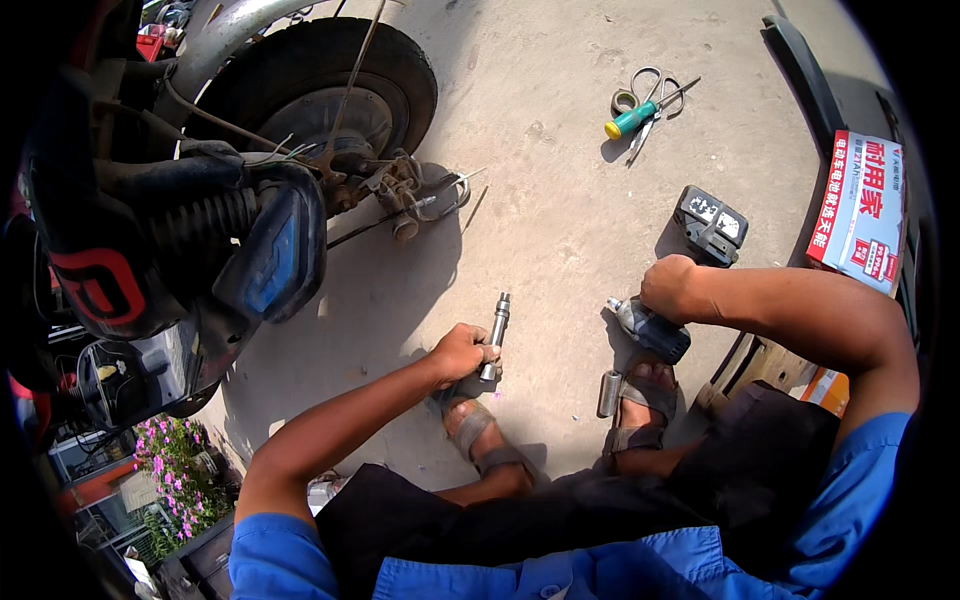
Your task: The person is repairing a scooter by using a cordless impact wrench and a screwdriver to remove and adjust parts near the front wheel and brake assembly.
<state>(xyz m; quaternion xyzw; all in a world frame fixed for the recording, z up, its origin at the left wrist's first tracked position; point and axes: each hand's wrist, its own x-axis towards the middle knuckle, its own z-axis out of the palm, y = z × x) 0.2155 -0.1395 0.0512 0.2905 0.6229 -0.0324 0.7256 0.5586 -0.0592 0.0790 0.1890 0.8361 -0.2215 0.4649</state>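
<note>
My left hand (466, 354) is closed around a shiny metal socket extension (500, 320), which points away from me over the concrete. On the right, my right hand (668, 288) grips the handle of a cordless impact wrench (655, 332). Its silver nose faces left, and its black battery base (712, 226) shows beyond my fist. Beside my right foot a loose metal socket (609, 393) stands on the ground. The rear wheel (330, 100) of an electric scooter is at the upper left, its axle parts and wires exposed.
A green and yellow screwdriver (630, 120) lies with scissors (645, 135) and a tape roll (624, 102) at the far right. A red and blue carton (860, 205) stands at the right edge. Pink flowers (178, 470) are at the lower left. My sandalled feet are close to the tools.
</note>
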